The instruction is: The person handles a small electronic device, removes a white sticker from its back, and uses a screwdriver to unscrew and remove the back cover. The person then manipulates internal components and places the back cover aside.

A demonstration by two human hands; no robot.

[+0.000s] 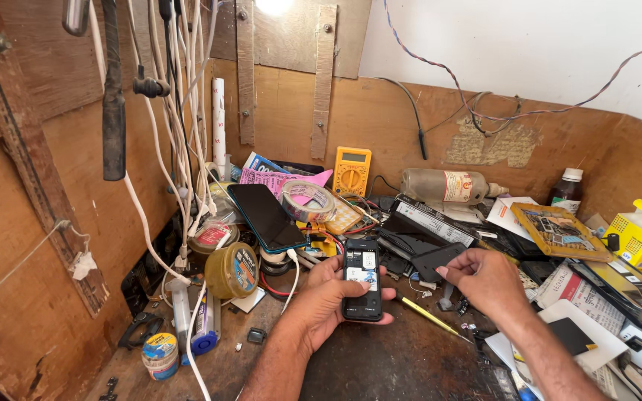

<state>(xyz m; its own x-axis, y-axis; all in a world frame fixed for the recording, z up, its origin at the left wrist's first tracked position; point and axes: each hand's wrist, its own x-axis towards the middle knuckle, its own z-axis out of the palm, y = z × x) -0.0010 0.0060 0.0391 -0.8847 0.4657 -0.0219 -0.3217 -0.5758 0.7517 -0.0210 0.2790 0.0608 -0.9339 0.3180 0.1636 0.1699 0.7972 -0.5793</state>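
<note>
Inspection seems in hand — left hand fingers clamped on opened phone, right hand loosely curled, empty — next needs fine pinch.

A single head-worn camera looked forward and down from above the person's forearms into the corner of a wooden workbench. It sat close, with the left hand and right hand low in the middle of the frame. The plywood back wall faced it, a side wall filled the left, and white wall showed at upper right.
</note>
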